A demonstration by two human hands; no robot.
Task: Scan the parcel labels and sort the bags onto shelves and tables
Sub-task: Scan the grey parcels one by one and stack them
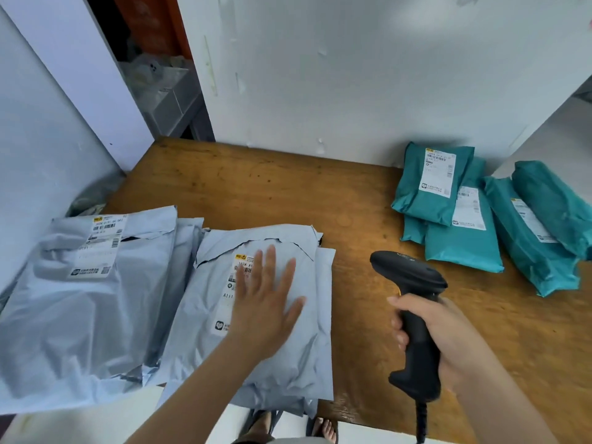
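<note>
Left of the scanner [408,275], the left hand [264,312] lies flat, fingers spread, on a grey bag [288,366], half covering its label [226,299]. Right hand [448,334] wraps the scanner's grip. Further left, another grey bag [80,315]; beyond the scanner, rightward, teal bags [464,248] on the counter [272,187].

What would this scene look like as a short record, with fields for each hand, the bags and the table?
Left hand: open, flat on a grey bag, covering part of its label
Right hand: grips a black scanner
Second grey bag: to the left, label facing up
Green bags: overlapping pile at the far right
Table: wooden, against a white wall
</note>
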